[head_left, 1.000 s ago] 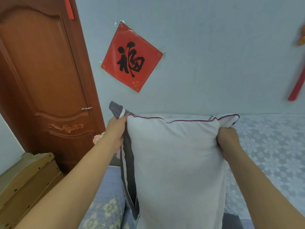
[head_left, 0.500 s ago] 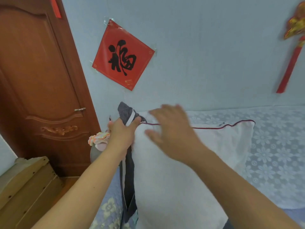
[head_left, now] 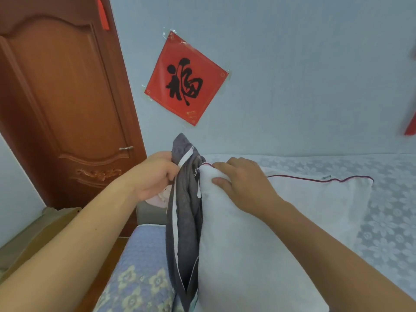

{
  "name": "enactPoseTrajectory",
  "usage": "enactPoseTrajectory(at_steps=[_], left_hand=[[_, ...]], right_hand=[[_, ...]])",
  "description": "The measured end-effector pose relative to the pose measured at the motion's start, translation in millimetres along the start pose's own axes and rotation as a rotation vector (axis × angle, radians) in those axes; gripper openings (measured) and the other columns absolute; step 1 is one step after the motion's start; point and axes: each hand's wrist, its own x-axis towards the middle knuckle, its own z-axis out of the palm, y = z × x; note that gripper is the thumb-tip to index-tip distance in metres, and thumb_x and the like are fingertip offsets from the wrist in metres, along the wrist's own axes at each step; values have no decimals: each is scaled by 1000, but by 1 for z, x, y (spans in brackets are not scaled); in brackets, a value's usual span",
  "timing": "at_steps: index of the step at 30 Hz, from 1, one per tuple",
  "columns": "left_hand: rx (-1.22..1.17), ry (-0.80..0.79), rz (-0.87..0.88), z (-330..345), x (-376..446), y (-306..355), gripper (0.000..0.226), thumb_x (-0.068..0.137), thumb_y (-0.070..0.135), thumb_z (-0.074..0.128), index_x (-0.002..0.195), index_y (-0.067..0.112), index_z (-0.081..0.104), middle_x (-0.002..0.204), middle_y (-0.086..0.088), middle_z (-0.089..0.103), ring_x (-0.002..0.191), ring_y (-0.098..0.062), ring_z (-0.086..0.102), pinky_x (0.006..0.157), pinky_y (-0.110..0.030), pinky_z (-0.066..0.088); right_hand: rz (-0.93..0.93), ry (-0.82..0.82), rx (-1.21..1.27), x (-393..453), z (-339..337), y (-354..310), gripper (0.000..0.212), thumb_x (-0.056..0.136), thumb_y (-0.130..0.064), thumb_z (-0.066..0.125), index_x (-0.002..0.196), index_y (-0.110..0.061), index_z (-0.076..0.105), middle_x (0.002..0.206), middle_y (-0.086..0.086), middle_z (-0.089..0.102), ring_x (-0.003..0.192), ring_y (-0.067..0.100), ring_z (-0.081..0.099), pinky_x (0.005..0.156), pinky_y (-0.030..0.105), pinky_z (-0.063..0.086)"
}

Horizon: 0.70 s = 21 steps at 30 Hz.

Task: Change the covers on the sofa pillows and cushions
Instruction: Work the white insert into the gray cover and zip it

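The left hand (head_left: 155, 176) grips the bunched top edge of the dark grey cover (head_left: 183, 212). The right hand (head_left: 243, 185) pinches the near corner of the white pillow (head_left: 258, 244), which stands upright on the sofa (head_left: 139, 278) beside the hanging cover.

White pillow (head_left: 258, 233) standing upright on sofa, plump, bare inner; dark red piping along top edge; top left corner beside grey cover; far top corner leaning toward lace-draped sofa back. Grey cover (head_left: 183, 212) hanging limp down pillow's left side, touching it; dark grey fabric, white trim along edges; top bunched and raised above pillow corner; lower end out of view at frame bottom.
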Motion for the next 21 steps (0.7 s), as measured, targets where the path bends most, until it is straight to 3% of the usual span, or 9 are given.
enactPoseTrajectory(at_steps=[2,4,8,12,14,17,19,21], left_hand=[[109,-32,7,0,0,9,41,65,-18,41,101,-20,59,103,-32,65,102,-39,62,96,-50,46],[183,-30,21,3,3,16,41,83,-26,39,101,-7,70,109,-25,71,105,-36,67,98,-51,53],[370,-56,167,14,6,27,27,94,-7,60,100,13,78,105,-8,76,90,-26,73,79,-39,60],[810,26,389,31,14,25,15,88,15,75,92,29,70,99,10,64,91,-3,62,85,-29,52],[759,6,372,37,15,12,20,90,23,73,106,34,67,113,14,58,107,0,57,97,-26,49],[588,-186,258,49,7,-15,59,94,30,70,142,49,44,132,28,54,121,9,53,100,-15,44],[520,-272,229,60,3,-28,65,92,26,73,141,54,40,129,30,56,118,11,55,94,-10,45],[577,-240,307,68,4,-35,57,89,24,75,128,54,47,127,18,54,117,6,54,96,-12,42]], right_hand=[[3,9,-19,-2,1,0,37,100,-45,48,132,-29,59,105,-1,63,95,25,57,90,38,41],[41,-11,8,-5,-2,1,37,100,-44,49,134,-31,58,109,0,63,98,25,56,89,38,42],[117,-32,162,-6,-11,-5,34,97,-39,58,129,-29,64,110,2,60,101,20,54,86,35,45],[409,-89,601,-1,-20,-7,12,94,-22,64,101,-19,74,96,-1,72,92,18,66,84,38,54],[534,-35,744,-1,-21,-2,6,90,-18,70,94,-19,73,90,-4,75,88,16,70,86,42,57],[577,1,732,-5,-21,7,6,88,-19,72,93,-19,68,89,-4,72,84,17,69,83,41,58],[601,-30,795,-9,-24,10,5,88,-15,70,92,-18,69,91,-3,72,85,19,70,81,39,59],[658,-68,902,-12,-25,13,18,91,-6,58,90,-16,74,90,-2,75,89,20,71,80,34,59]])
